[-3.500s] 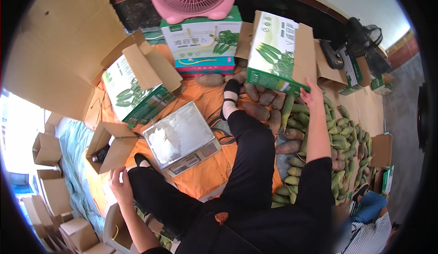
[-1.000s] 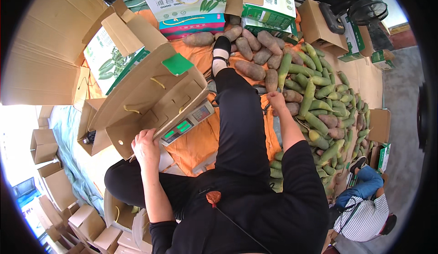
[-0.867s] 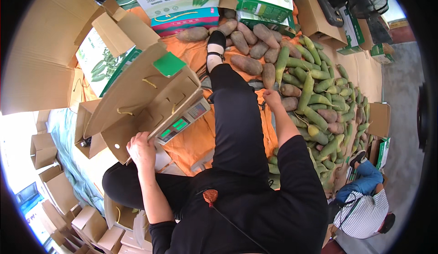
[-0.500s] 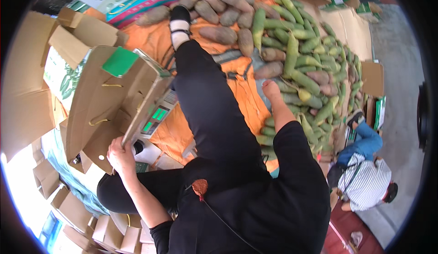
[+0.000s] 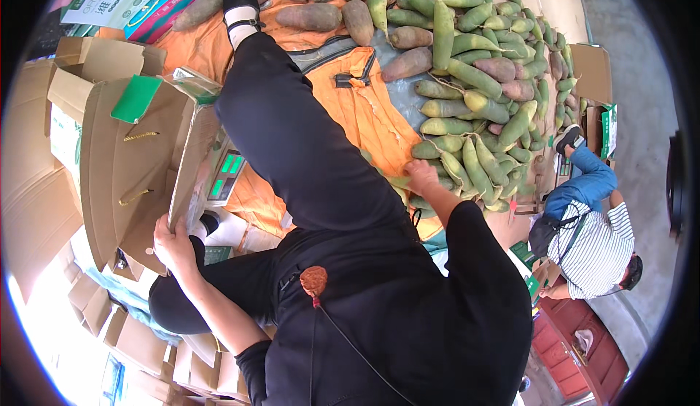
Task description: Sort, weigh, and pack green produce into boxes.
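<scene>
My left hand (image 5: pixel 175 247) has its fingers closed over the near edge of an open cardboard box (image 5: pixel 106 165), which stands tilted beside my left leg. Rope handles and a green flap show on the box. At the near edge of a large pile of green radishes (image 5: pixel 474 78), my right hand (image 5: pixel 423 178) is closed around the end of a green radish (image 5: pixel 398 182). The rest of that radish is mostly hidden behind my raised knee. Just beyond the box edge sits a scale (image 5: pixel 224 176) with lit green displays, partly covered by the box.
Reddish-brown radishes (image 5: pixel 310 17) lie on an orange sheet (image 5: pixel 357 111) ahead of my foot. A printed carton (image 5: pixel 131 1) stands at the far left, more cardboard boxes (image 5: pixel 138 340) at the near left. Another person (image 5: pixel 594 242) in a striped shirt bends over at the right.
My right hand has come nearer, from above the pile to its near edge by my knee. My left hand still grips the box. The view has shifted, and the other person's arm has moved.
</scene>
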### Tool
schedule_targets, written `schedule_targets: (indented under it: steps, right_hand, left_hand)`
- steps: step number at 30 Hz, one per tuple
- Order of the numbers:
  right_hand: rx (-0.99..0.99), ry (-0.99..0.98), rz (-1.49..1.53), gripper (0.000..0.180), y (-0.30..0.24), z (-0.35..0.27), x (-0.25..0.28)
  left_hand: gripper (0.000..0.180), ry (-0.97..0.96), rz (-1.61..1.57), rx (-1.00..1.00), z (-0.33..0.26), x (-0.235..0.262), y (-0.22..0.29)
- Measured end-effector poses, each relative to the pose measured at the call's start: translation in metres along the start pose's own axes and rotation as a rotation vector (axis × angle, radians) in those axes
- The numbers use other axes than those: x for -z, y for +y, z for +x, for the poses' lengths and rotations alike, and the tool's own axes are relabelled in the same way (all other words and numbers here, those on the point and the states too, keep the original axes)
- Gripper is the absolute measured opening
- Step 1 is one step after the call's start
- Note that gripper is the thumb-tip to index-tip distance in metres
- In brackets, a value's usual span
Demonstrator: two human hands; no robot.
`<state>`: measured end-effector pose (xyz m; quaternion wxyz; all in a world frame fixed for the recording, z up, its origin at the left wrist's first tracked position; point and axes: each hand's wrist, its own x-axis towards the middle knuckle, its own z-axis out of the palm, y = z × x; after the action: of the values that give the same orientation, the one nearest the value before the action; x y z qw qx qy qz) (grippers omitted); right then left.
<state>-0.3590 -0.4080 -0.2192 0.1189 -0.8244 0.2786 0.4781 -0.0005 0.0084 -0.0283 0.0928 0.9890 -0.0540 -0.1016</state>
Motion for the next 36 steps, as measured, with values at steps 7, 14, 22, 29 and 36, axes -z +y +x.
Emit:
schedule_targets:
  steps: [7,14,22,29,36]
  right_hand:
    - [0.073,-0.140,-0.142,0.038,-0.034,0.007,-0.027]
    - [0.049,-0.122,-0.139,0.029,-0.039,0.021,-0.037]
    - [-0.086,0.231,0.228,0.039,0.016,0.025,0.018]
    - [-0.120,0.722,0.816,0.046,0.063,-0.002,0.099]
    - [0.601,1.124,1.290,0.033,-0.003,-0.048,0.256]
  left_hand:
    - [0.021,0.008,-0.007,-0.006,0.000,0.002,0.009]
    - [0.022,0.014,-0.001,-0.007,0.002,-0.002,0.002]
    - [0.020,0.014,-0.049,-0.022,-0.001,0.001,0.008]
    - [0.018,0.009,-0.016,-0.044,0.004,0.000,0.006]
    - [0.020,0.054,0.066,-0.042,-0.004,0.009,0.013]
